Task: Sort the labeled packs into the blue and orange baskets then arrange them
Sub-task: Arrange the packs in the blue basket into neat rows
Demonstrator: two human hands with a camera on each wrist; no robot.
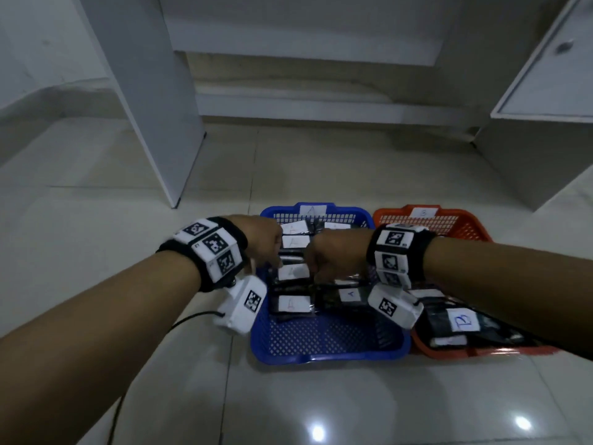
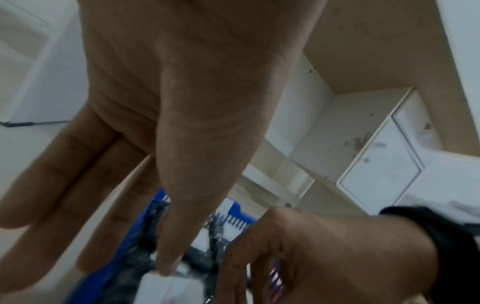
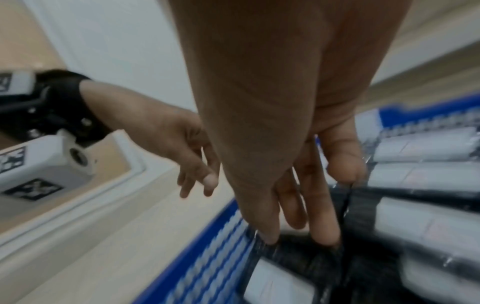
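Note:
The blue basket [image 1: 321, 356] sits on the floor and holds several dark packs with white "A" labels [image 1: 293, 305]. To its right, the orange basket [image 1: 465, 226] holds dark packs, one labelled "B" [image 1: 463, 319]. Both hands are over the packs in the blue basket. My left hand [image 1: 266, 245] has straight, relaxed fingers, and its thumb tip touches a pack's white label [image 2: 168, 288]. My right hand [image 1: 330, 258] points down; its straight fingertips [image 3: 324, 236] rest on a dark pack [image 3: 363, 205] and its thumb touches that pack's edge. The right wrist view is blurred.
A white upright panel [image 1: 154, 123] stands at the back left. A white cabinet [image 1: 545, 107] stands at the back right, close behind the orange basket. A black cable [image 1: 189, 319] trails from my left wrist camera over the glossy tiled floor [image 1: 321, 171].

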